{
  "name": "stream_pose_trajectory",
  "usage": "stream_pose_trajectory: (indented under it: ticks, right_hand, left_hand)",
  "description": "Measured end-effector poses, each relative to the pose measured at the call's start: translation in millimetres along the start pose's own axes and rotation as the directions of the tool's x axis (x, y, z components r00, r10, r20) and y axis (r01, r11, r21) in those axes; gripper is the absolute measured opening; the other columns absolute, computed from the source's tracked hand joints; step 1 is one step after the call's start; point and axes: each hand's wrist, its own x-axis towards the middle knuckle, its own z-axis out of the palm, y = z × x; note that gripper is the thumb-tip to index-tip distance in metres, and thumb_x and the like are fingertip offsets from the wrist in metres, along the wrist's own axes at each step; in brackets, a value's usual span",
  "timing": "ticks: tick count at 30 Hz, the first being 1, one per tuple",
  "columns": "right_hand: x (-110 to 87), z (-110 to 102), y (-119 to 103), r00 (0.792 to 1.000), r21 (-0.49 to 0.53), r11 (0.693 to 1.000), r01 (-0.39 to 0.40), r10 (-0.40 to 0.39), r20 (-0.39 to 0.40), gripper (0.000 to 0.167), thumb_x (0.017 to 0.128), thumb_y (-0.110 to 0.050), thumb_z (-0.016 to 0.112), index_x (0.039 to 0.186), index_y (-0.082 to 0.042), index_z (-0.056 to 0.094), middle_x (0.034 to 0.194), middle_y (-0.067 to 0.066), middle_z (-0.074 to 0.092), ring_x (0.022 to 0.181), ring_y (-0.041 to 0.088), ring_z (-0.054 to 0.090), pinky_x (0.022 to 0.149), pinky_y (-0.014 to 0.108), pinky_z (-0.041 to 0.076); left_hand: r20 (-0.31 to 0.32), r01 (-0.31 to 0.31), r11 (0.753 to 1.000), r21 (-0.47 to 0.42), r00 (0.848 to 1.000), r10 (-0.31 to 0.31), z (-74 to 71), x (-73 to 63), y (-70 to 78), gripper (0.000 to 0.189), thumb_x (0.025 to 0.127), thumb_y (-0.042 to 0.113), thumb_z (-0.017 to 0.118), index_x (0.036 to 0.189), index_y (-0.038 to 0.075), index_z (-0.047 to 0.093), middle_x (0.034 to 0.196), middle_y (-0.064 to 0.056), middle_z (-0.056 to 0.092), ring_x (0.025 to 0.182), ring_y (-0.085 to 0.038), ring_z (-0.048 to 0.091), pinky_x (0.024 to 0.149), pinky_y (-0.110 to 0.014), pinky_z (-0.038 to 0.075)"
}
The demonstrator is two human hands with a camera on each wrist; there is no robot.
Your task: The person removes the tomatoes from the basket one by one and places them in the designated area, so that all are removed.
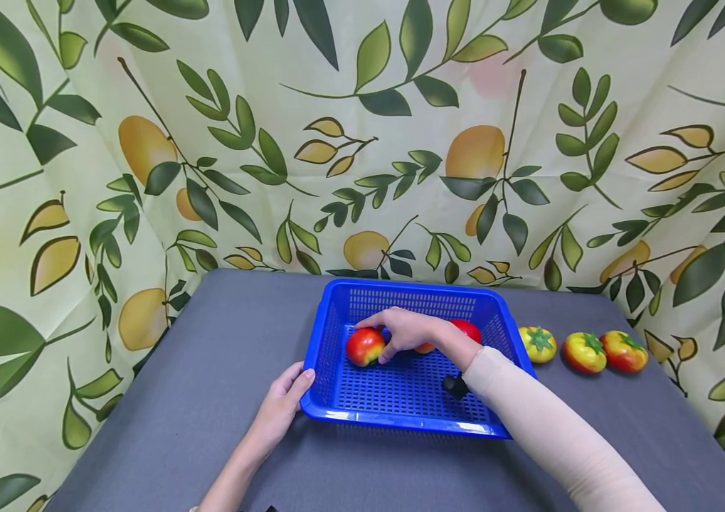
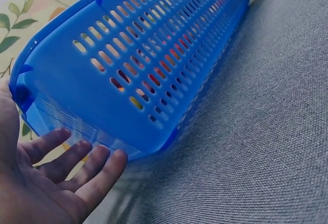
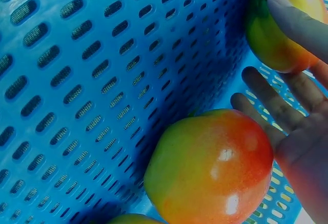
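A blue plastic basket [image 1: 400, 421] with slotted walls stands on the grey table. At its front left corner my left hand [image 1: 285, 398] holds the rim, thumb over the top and fingers against the outside. Inside, my right hand [image 1: 403, 331] grips a red-and-yellow tomato [image 1: 365, 346] at the left end, thumb on one side and fingers on the other. A red tomato [image 1: 467, 330] lies farther right in the basket, partly behind the right forearm. In the right wrist view, another tomato [image 3: 210, 167] sits close beside the hand.
Right of the basket, a yellow tomato [image 1: 538, 344] and two red-and-yellow tomatoes, one nearer [image 1: 584, 353] and one farther right [image 1: 623, 351], lie on the grey table [image 1: 221, 355]. Leaf-patterned cloth [image 1: 362, 178] hangs behind and at the sides.
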Motion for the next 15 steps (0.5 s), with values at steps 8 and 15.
stream_pose_trajectory:
  ticks: [8,15]
  right_hand:
    - [0.5,-0.4,0.4,1.0,-0.016,1.0,0.001,-0.001,0.008,0.069,0.078,-0.016,0.085,0.141,-0.02,0.056,0.127,-0.002,0.059,0.113,0.017,0.051,0.096,0.037,0.042]
    - [0.8,-1.1,1.6,1.0,-0.035,0.999,0.0,0.001,0.009,0.068,0.078,-0.017,0.086,0.14,-0.021,0.057,0.128,-0.002,0.059,0.114,0.017,0.051,0.096,0.038,0.041]
  left_hand:
    - [0.003,-0.006,1.0,0.002,1.0,0.006,-0.3,-0.4,-0.3,0.039,0.105,0.021,0.048,0.132,-0.007,0.051,0.118,-0.029,0.06,0.103,-0.04,0.063,0.081,-0.033,0.054]
    - [0.027,-0.021,1.0,-0.018,0.999,0.021,-0.6,0.6,-0.8,0.04,0.106,0.021,0.047,0.133,-0.008,0.05,0.12,-0.03,0.059,0.106,-0.041,0.061,0.084,-0.034,0.053]
